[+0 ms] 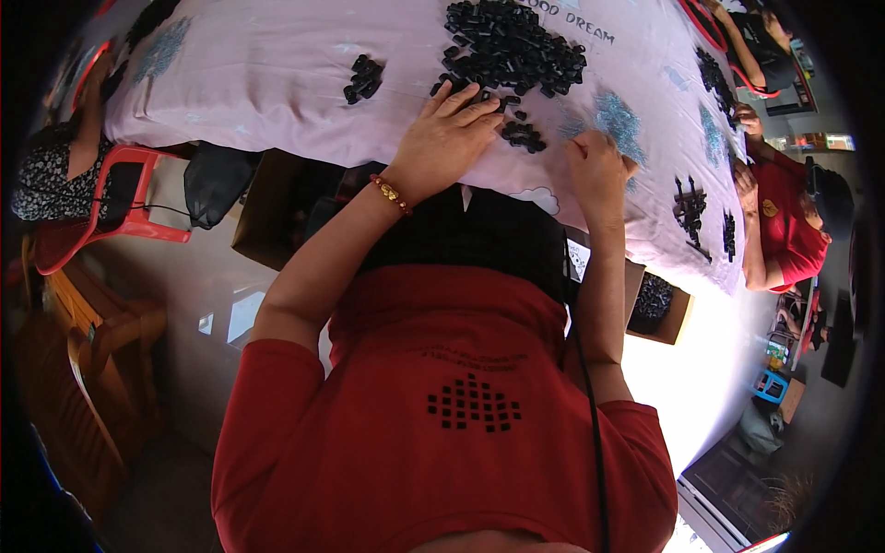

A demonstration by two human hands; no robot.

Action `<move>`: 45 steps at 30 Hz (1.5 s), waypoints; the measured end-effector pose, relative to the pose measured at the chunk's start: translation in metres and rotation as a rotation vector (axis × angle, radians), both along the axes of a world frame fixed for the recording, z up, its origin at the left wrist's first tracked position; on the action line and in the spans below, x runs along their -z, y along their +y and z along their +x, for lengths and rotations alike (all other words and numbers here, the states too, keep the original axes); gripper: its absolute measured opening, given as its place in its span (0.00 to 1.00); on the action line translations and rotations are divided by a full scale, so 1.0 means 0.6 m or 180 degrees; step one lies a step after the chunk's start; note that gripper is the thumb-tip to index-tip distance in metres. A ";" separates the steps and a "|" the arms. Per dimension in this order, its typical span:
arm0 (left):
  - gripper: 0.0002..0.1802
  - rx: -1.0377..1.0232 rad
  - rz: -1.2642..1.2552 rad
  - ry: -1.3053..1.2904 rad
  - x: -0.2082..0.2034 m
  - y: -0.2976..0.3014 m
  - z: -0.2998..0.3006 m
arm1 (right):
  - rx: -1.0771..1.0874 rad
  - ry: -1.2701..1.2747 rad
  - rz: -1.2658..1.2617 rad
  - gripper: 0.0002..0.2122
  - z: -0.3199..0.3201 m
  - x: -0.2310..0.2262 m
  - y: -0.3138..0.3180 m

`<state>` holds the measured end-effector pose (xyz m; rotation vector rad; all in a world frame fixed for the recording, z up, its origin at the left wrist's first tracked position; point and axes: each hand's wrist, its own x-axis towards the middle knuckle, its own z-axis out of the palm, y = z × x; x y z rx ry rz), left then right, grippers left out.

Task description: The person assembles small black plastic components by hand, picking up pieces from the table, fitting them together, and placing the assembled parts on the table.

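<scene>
A large heap of small black plastic-looking pieces (516,46) lies on a pale pink printed cloth (277,83). My left hand (452,138) rests palm down at the heap's near edge, its fingers stretched and touching a few pieces. Just right of its fingertips sits a small cluster of the same black pieces (524,135). My right hand (599,170) is over the cloth by a blue printed patch, its fingers curled closed. What they hold, if anything, is hidden. The exact kind of the pieces is too small to tell.
A smaller pile of black pieces (364,79) lies to the left. Longer black parts (690,210) lie near the right edge. Below the table are an open box of black pieces (653,302) and a brown carton (267,207). A co-worker in red (788,217) sits right; another person (69,175) sits left.
</scene>
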<state>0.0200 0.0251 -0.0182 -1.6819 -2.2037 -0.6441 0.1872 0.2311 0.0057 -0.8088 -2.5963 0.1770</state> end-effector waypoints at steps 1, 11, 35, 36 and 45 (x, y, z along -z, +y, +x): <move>0.19 -0.0012 -0.0001 -0.0007 -0.001 0.000 0.000 | -0.0008 0.0065 0.0009 0.06 -0.003 -0.002 -0.002; 0.16 -0.0023 0.0185 0.0102 -0.011 -0.005 0.003 | 0.0063 0.1370 -0.1503 0.07 0.005 -0.021 0.025; 0.15 0.0147 0.0363 0.0140 -0.008 0.005 0.001 | -0.0437 0.1365 -0.1210 0.07 -0.007 -0.048 -0.014; 0.15 0.0137 0.0377 0.0111 -0.008 0.004 0.001 | -0.0420 0.1389 -0.1235 0.07 -0.007 -0.046 -0.014; 0.17 0.0070 0.0244 0.0070 -0.012 0.001 0.003 | -0.0417 0.1354 -0.1348 0.06 -0.006 -0.035 -0.005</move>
